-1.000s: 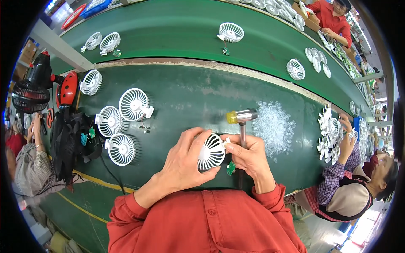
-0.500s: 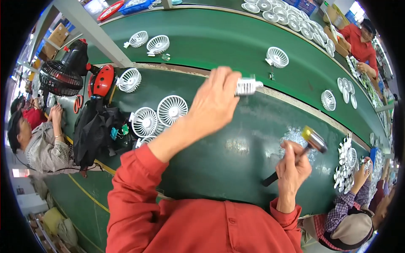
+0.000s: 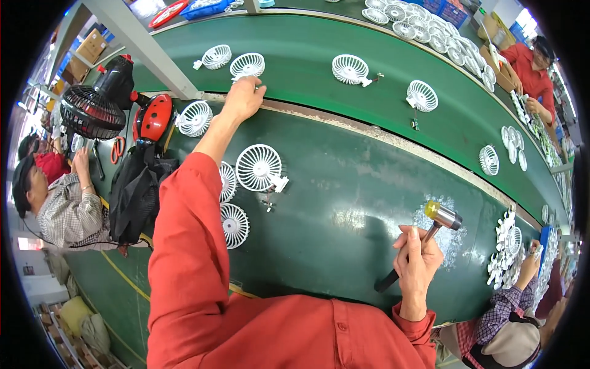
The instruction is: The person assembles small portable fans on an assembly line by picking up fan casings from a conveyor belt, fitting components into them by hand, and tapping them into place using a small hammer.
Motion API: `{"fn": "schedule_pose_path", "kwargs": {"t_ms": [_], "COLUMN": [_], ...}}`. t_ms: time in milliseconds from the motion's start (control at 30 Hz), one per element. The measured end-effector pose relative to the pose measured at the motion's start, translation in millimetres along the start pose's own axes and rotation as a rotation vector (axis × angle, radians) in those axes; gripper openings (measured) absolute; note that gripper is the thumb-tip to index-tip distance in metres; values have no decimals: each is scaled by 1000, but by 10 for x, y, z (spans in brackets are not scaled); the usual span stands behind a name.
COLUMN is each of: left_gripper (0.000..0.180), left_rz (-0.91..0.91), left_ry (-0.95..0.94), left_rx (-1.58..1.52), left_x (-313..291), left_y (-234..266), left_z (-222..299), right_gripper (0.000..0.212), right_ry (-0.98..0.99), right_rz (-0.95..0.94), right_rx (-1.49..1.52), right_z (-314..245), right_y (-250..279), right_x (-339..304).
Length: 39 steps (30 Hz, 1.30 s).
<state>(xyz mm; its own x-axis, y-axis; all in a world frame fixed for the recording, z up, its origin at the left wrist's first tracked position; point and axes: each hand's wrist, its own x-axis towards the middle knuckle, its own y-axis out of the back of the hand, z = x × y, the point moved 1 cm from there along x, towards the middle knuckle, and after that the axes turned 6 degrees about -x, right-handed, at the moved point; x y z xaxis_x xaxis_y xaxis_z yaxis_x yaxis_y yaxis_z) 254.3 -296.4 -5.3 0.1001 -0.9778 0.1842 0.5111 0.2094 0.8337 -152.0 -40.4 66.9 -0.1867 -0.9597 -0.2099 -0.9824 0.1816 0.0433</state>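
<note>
1. So the left hand [image 3: 244, 98] is resting at the near edge of a round, white, ribbed plastic fan housing [image 3: 247, 63]. The fingertips are hiding from view, so I'm not able to tell whether they're pinching it or just touching.
2. That housing is lying on the long green conveyor belt [image 3: 301, 67], just right of a matching white ribbed housing [image 3: 216, 56].
3. The right hand [image 3: 418, 261] is wrapping its fingers round the handle of a mallet with a yellow-and-silver cylindrical head [image 3: 445, 216], above the smooth green tabletop [image 3: 319, 246].
4. Handling-wise, I'm guessing the housing is light, fairly stiff and a bit slick. Those thin ribs are looking like the fragile part, so I'd be taking it by the outer rim and not squeezing across the ribs.
5. The mallet is looking hard and head-heavy to me, so I'd be gripping the handle firmly.
</note>
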Motion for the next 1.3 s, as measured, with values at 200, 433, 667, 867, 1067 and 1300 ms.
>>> {"fn": "schedule_pose_path", "kwargs": {"t_ms": [200,433,667,867,1067,1300], "left_gripper": [26,32,33,28,41,39], "left_rz": [-27,-450,-828,-807,-620,-907], "left_ry": [-75,-167,-122,-193,480,680], "left_rx": [-368,-561,-841,-867,-1356,-1590], "left_x": [-363,-1813,-2910,-3078,-2990,-2808], "left_y": [130,230,160,92,-85,-220], "left_z": [629,1612,1947,1859,1781,2018], "right_gripper": [22,27,35,18,18,30], "right_ry": [-111,-148,-75,-32,67,105], "right_rz": [-45,-95,-246,-217,-193,-268], "right_rx": [-58,-305,-596,-640,-722,-827], "right_z": [15,-2,159,185,-71,-446], "right_y": [-16,-43,-59,-14,19,-67], "right_x": [55,218,247,165,152,152]}}
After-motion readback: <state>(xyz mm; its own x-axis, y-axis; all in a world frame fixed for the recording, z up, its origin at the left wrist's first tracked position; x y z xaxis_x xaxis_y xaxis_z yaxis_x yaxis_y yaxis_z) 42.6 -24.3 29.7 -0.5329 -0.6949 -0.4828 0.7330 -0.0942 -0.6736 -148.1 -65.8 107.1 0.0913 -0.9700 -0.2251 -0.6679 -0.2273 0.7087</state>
